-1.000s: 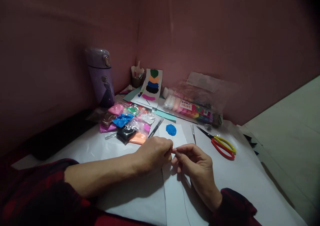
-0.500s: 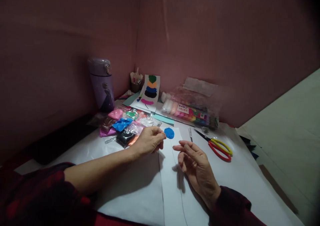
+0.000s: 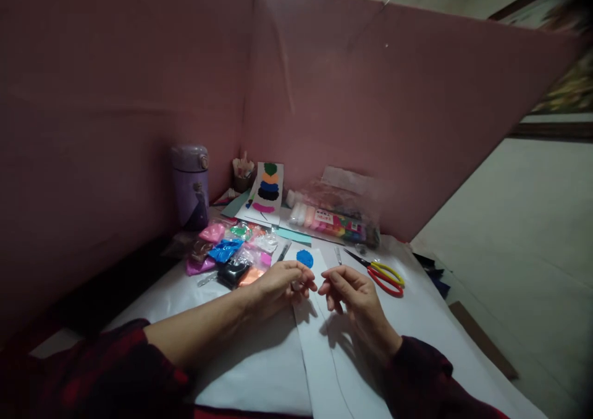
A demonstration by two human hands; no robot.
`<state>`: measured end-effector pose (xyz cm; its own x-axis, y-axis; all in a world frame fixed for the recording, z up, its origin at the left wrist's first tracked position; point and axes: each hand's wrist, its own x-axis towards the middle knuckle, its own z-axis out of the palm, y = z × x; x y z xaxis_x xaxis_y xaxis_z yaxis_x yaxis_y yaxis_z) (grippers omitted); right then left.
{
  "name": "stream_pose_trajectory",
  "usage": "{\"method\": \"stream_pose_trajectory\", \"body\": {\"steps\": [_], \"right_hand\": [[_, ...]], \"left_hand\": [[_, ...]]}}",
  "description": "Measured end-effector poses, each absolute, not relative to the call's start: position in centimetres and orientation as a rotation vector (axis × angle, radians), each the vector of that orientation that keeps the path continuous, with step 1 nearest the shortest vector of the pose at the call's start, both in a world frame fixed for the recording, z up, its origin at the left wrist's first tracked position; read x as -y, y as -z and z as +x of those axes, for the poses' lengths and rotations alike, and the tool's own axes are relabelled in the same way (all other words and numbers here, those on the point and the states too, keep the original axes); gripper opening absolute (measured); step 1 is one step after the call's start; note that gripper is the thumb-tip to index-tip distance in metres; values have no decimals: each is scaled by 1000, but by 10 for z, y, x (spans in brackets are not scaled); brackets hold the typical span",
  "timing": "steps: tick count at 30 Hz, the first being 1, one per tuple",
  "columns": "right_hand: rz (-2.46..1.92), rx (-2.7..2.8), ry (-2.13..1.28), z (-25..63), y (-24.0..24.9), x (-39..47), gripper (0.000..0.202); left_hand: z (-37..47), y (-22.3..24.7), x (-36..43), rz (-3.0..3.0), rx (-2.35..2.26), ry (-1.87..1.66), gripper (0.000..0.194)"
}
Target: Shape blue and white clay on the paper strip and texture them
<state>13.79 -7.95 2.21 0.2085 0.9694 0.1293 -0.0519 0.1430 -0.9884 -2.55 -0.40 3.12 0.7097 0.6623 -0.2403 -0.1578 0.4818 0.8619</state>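
Observation:
My left hand [image 3: 286, 280] hovers over the white paper strip [image 3: 319, 357], thumb and fingertips drawn together. Whatever it may pinch is too small to make out. Facing it across a small gap, my right hand [image 3: 354, 292] also has its thumb and fingers closed together, and I cannot make out anything between them. Just beyond my left fingertips, a round patch of blue clay [image 3: 304, 258] lies flat on the strip. A thin curved line runs down the paper towards me.
Bagged clay [image 3: 227, 250] in several colours lies left, near a purple flask [image 3: 191, 187]. Behind stand a colour-patterned card [image 3: 269, 191] and a pack of clay sticks [image 3: 331, 218]. Scissors [image 3: 377, 272] with red and yellow handles lie right. Pink walls enclose the back.
My left hand has drawn back from the blue clay patch, and both hands have come closer together. My right fingers have curled in more. The camera view has tilted up.

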Motion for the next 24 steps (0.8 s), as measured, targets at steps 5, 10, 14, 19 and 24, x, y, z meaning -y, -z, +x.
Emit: {"method": "stream_pose_trajectory", "body": {"steps": [5,10,14,19,24], "right_hand": [[-1373,1213,-894,152,-28,90,42],[-1593,1289,-496,161,-21,121,42],[-1756,1319,-185,164,-15,156,28],[-1904,1335,-17,154,0,188,24],[-1909,1387,16,123,13,199,26]], "left_hand": [[-28,-38,4,1014,-577,-544,12],[-29,-41,3,1058,-535,-553,19],[-29,-41,2,1098,-517,-564,18],[-30,-37,-5,1167,-493,-611,13],[-29,-31,-16,1227,-477,-697,14]]}}
